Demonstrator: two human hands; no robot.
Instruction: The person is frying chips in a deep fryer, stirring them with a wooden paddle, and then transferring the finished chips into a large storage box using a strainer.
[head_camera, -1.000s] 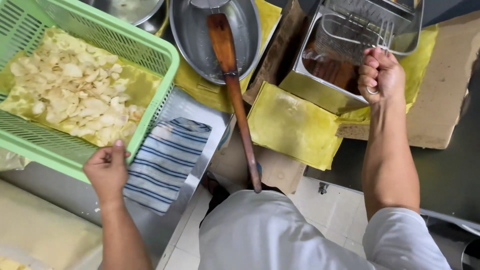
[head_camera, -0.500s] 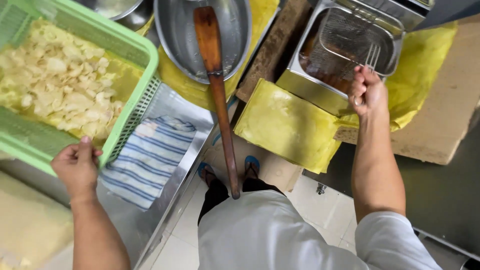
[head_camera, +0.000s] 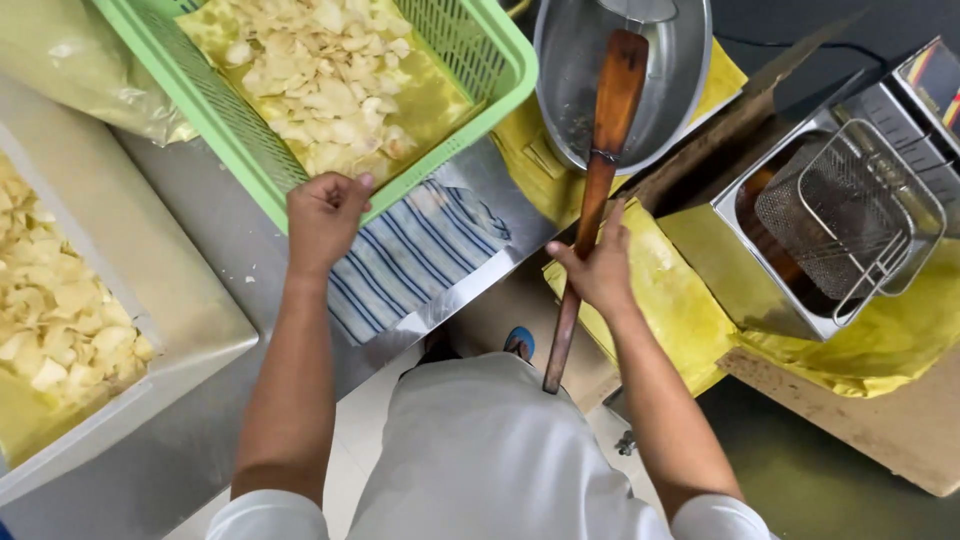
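My left hand (head_camera: 322, 218) grips the near rim of a green plastic basket (head_camera: 480, 110) that holds several pale chips on yellow paper. My right hand (head_camera: 598, 268) is at the handle of a long wooden paddle (head_camera: 600, 170), fingers closing around it. The paddle's blade lies in a round steel pan (head_camera: 680, 80). A blue-striped cloth (head_camera: 420, 255) lies under the basket's near edge on the steel counter.
A fryer tank (head_camera: 745, 270) with a wire frying basket (head_camera: 850, 215) stands at the right on yellow paper (head_camera: 690, 320). A steel tray of chips (head_camera: 190, 320) sits at the left. A clear bag (head_camera: 70, 60) lies at the upper left. Brown cardboard (head_camera: 870, 430) is at the lower right.
My right hand left the wire frying basket's handle and came left to the wooden paddle. My left hand keeps hold of the green basket's rim. The view shifted left.
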